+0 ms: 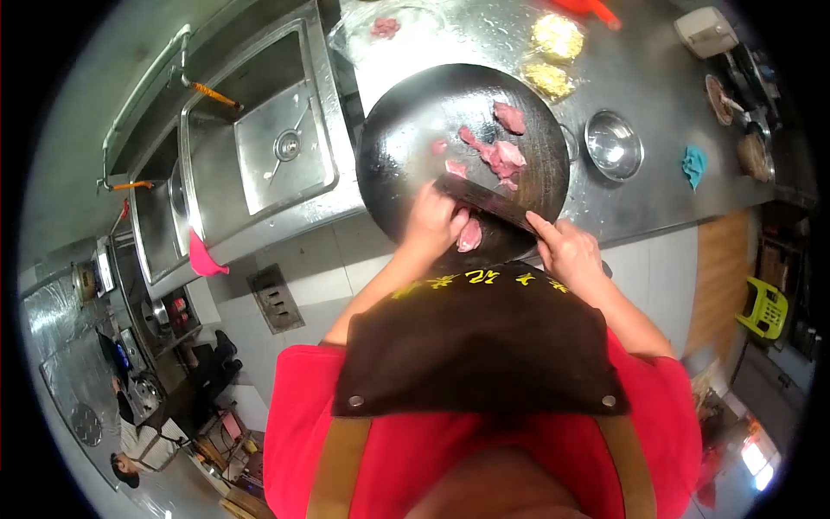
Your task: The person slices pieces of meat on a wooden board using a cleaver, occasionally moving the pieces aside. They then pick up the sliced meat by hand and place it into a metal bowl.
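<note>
A large round dark chopping board [406,121] lies on the metal counter under both hands. My right hand [569,251] grips the handle end of a cleaver [486,201], its dark blade slanting across the near part of the board. Close to the blade's far end, my left hand [432,223] has its fingers curled down on a piece of raw meat [469,235]; the fingertips are partly hidden. Beyond the blade are a small piece of meat [456,168], a larger ragged piece [503,159] and another chunk [510,118].
A steel bowl [614,145] stands right of the board, with a blue cloth [693,166] farther right. Bags of yellowish food [557,38] lie behind. Left is a sink [285,164] with a pink cloth [204,256] on its edge. Another person [156,445] is at the lower left.
</note>
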`<state>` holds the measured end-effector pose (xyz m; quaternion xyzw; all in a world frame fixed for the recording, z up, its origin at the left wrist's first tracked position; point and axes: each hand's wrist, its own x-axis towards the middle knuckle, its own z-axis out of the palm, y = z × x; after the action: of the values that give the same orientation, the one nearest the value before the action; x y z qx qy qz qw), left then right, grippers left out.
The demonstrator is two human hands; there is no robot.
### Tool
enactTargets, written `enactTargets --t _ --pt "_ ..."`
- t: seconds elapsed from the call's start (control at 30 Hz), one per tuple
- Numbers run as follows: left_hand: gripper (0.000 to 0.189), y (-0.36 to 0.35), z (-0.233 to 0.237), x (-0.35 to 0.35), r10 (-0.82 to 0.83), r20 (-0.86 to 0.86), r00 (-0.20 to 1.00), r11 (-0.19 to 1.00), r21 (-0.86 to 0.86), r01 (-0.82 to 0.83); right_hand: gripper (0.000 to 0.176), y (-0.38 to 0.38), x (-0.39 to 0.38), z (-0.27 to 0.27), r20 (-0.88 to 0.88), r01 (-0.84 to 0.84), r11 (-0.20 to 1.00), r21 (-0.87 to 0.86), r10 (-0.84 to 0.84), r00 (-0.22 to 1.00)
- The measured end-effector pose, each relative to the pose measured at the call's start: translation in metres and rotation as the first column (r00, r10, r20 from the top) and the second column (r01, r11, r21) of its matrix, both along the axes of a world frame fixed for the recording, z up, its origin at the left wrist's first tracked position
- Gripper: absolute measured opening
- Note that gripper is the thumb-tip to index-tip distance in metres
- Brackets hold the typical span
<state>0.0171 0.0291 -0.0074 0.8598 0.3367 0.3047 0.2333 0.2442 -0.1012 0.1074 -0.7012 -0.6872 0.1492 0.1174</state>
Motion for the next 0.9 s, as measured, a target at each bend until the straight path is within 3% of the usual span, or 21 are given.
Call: enactTargets --t 0.17,0.3,0.47,0.57,0.6,0.67,0.73,0.8,0.83,0.9 --pt "0.039 0.004 0.009 0.008 0.023 0.129 0.991 1.0 0.005 -0.024 0.055 0.011 -0.002 -0.012 0.089 -0.026 0.998 -0.065 0.032 0.996" --pt "0.043 0.007 0.004 0.009 0.057 0.134 0.989 0.998 0.018 -0.059 0.058 0.036 -0.013 -0.005 0.18 -0.058 0.974 -0.219 0.099 0.979" --pt "0.033 0.003 0.001 0.012 0.104 0.131 0.986 0.994 -0.029 -0.102 0.054 0.08 -0.03 -0.029 0.142 -0.161 0.978 -0.13 0.179 0.974" --pt "0.024 0.001 0.004 0.009 0.024 0.07 0.997 0.993 -0.117 -0.015 0.053 0.118 -0.05 -0.037 0.06 -0.217 0.972 -0.091 0.223 0.973" --pt "0.023 0.001 0.008 0.009 0.026 0.119 0.993 0.996 -0.084 -0.016 0.05 0.132 -0.058 -0.032 0.047 -0.244 0.964 -0.105 0.25 0.967" --pt "0.021 0.004 0.016 0.012 0.024 0.213 0.977 1.0 -0.01 -0.022 0.042 0.151 -0.062 -0.025 -0.013 -0.164 0.982 -0.095 0.163 0.986" --pt "0.024 0.003 0.015 0.011 0.028 0.203 0.979 0.999 0.028 -0.034 0.038 0.161 -0.059 -0.02 -0.096 -0.063 0.997 -0.049 0.058 0.994" --pt "0.025 0.001 0.009 0.013 0.051 0.209 0.977 0.998 0.023 -0.058 0.036 0.147 -0.035 -0.017 -0.032 -0.036 0.997 -0.069 0.034 0.999" --pt "0.026 0.0 0.008 0.012 0.042 0.187 0.982 0.999 0.019 -0.046 0.035 0.13 -0.018 -0.029 -0.058 -0.086 0.996 0.012 0.086 0.995" --pt "0.029 0.001 0.004 0.01 0.025 0.146 0.989 1.0 0.013 -0.027 0.039 0.088 -0.001 -0.002 -0.022 -0.166 0.986 -0.024 0.166 0.986"
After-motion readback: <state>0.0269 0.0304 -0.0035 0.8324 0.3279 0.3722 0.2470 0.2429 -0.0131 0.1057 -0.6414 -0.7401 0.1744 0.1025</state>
